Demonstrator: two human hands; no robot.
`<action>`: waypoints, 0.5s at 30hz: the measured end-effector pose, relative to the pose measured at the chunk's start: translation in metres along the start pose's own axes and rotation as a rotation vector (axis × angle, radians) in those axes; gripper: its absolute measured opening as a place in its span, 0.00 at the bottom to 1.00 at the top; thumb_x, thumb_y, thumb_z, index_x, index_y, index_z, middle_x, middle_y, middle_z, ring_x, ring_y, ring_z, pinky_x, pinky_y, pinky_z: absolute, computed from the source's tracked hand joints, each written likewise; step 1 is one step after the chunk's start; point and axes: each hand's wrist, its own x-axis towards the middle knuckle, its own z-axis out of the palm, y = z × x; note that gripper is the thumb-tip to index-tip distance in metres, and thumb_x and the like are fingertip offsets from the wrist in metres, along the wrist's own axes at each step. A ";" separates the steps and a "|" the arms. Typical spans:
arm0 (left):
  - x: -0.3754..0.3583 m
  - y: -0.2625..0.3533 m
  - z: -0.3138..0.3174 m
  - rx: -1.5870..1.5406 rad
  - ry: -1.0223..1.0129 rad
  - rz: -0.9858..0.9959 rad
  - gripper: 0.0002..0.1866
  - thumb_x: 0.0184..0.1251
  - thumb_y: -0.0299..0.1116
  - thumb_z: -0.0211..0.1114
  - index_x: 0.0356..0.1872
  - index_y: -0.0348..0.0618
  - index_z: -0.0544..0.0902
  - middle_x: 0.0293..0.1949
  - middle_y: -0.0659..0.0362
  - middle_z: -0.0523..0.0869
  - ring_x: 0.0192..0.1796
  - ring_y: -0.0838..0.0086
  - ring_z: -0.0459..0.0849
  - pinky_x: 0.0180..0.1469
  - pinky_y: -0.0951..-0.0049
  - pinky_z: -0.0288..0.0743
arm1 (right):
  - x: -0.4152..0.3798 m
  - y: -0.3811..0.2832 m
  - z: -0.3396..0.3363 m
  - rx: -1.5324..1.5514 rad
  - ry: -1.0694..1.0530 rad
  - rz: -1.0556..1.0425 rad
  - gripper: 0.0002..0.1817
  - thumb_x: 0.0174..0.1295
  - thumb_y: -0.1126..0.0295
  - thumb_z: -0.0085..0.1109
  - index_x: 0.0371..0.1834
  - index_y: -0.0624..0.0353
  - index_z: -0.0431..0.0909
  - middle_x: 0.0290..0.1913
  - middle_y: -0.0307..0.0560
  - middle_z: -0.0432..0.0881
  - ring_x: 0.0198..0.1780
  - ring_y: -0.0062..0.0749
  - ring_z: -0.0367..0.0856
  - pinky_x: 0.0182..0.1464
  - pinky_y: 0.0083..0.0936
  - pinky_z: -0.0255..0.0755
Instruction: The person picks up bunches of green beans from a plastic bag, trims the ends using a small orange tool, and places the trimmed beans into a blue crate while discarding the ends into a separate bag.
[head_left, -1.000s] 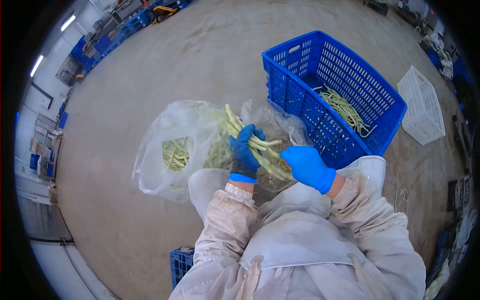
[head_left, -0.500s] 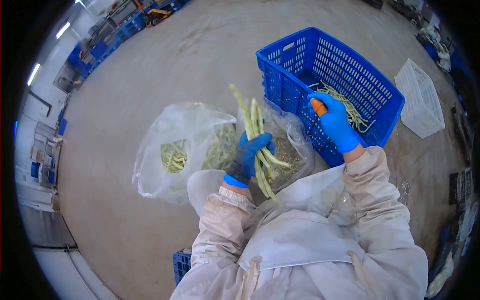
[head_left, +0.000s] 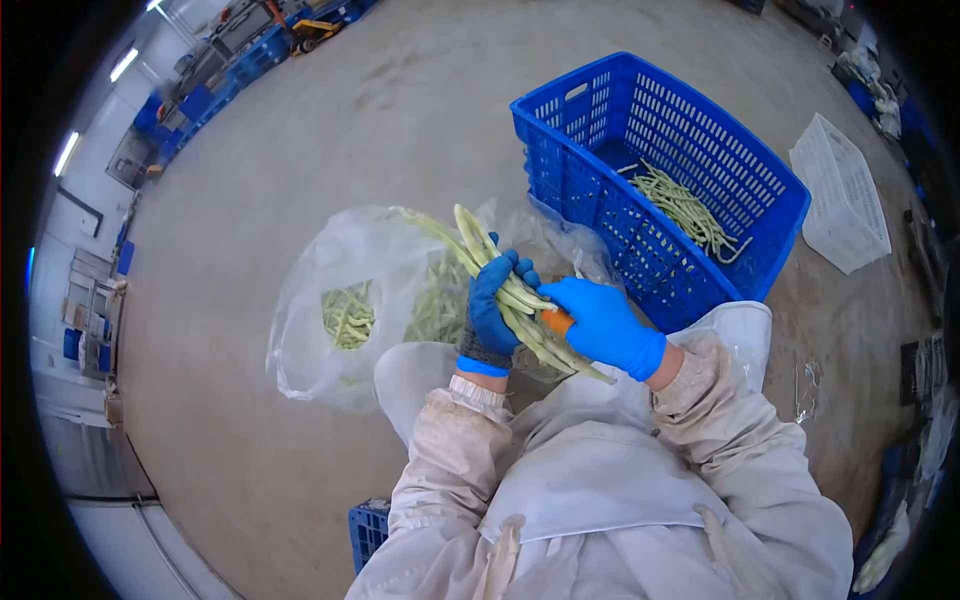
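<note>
My left hand [head_left: 490, 310], in a blue glove, is wrapped round a bundle of long green beans [head_left: 536, 338] held slantwise in front of me. My right hand [head_left: 610, 328], also blue-gloved, grips an orange-handled tool [head_left: 557, 320] close against the lower part of the bundle; its working end is hidden. Just left of my left hand lies a clear plastic bag [head_left: 300, 290] with more beans [head_left: 348, 316] inside. Behind both hands is another clear bag [head_left: 575, 240], partly covered by them.
A blue slatted crate [head_left: 556, 140] with a pile of beans [head_left: 685, 208] in it stands ahead to the right. Beyond it sits a white basket [head_left: 842, 195]. The corner of another blue crate [head_left: 368, 530] shows by my left side. Equipment lines the far left wall.
My right hand has come down and left from over the blue crate to the bean bundle, bringing the orange-handled tool. The bundle in my left hand now tilts further left at its top.
</note>
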 end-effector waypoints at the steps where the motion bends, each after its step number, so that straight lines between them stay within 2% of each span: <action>1: -0.002 -0.001 -0.001 -0.001 0.006 0.001 0.25 0.64 0.28 0.57 0.62 0.49 0.64 0.39 0.57 0.78 0.39 0.66 0.80 0.41 0.65 0.79 | 0.001 -0.006 -0.001 -0.062 -0.037 0.039 0.14 0.54 0.68 0.56 0.45 0.55 0.77 0.36 0.49 0.79 0.38 0.45 0.78 0.37 0.39 0.73; 4: -0.002 -0.007 0.005 -0.062 -0.007 0.035 0.26 0.63 0.27 0.57 0.63 0.48 0.63 0.40 0.57 0.78 0.42 0.65 0.80 0.45 0.63 0.79 | 0.005 -0.007 0.007 -0.228 -0.069 0.087 0.14 0.54 0.68 0.56 0.45 0.55 0.77 0.36 0.48 0.78 0.38 0.45 0.78 0.36 0.40 0.72; 6: -0.005 -0.010 0.011 -0.063 0.054 0.080 0.27 0.63 0.27 0.57 0.64 0.47 0.62 0.42 0.56 0.78 0.46 0.65 0.79 0.50 0.62 0.78 | 0.005 -0.002 0.005 -0.328 -0.068 0.094 0.14 0.54 0.68 0.56 0.44 0.56 0.77 0.36 0.48 0.77 0.39 0.45 0.77 0.36 0.40 0.72; 8: -0.007 -0.008 0.008 -0.120 -0.008 0.085 0.29 0.61 0.27 0.57 0.64 0.46 0.62 0.44 0.55 0.78 0.48 0.64 0.78 0.52 0.62 0.76 | 0.000 0.002 -0.005 -0.054 0.102 -0.038 0.13 0.54 0.68 0.57 0.42 0.57 0.76 0.34 0.48 0.76 0.38 0.45 0.77 0.36 0.39 0.72; 11: -0.010 0.000 0.000 -0.087 -0.014 0.025 0.31 0.58 0.26 0.57 0.66 0.47 0.62 0.45 0.55 0.77 0.49 0.65 0.77 0.52 0.63 0.76 | 0.002 0.000 -0.055 -0.185 0.147 -0.074 0.15 0.54 0.73 0.59 0.46 0.59 0.76 0.37 0.53 0.77 0.38 0.49 0.77 0.39 0.37 0.72; 13: -0.005 -0.002 -0.013 -0.203 -0.134 0.013 0.34 0.59 0.25 0.56 0.68 0.49 0.58 0.48 0.56 0.76 0.51 0.66 0.76 0.54 0.62 0.75 | 0.010 0.013 -0.094 -0.292 0.322 -0.154 0.11 0.53 0.73 0.57 0.41 0.58 0.77 0.33 0.50 0.76 0.37 0.46 0.76 0.36 0.36 0.72; 15: -0.009 0.001 -0.003 -0.178 -0.110 0.017 0.33 0.58 0.24 0.55 0.67 0.48 0.60 0.48 0.56 0.76 0.50 0.67 0.76 0.53 0.63 0.75 | 0.016 0.035 -0.132 -0.459 0.394 0.015 0.12 0.53 0.74 0.57 0.43 0.60 0.77 0.34 0.53 0.76 0.38 0.51 0.76 0.38 0.40 0.71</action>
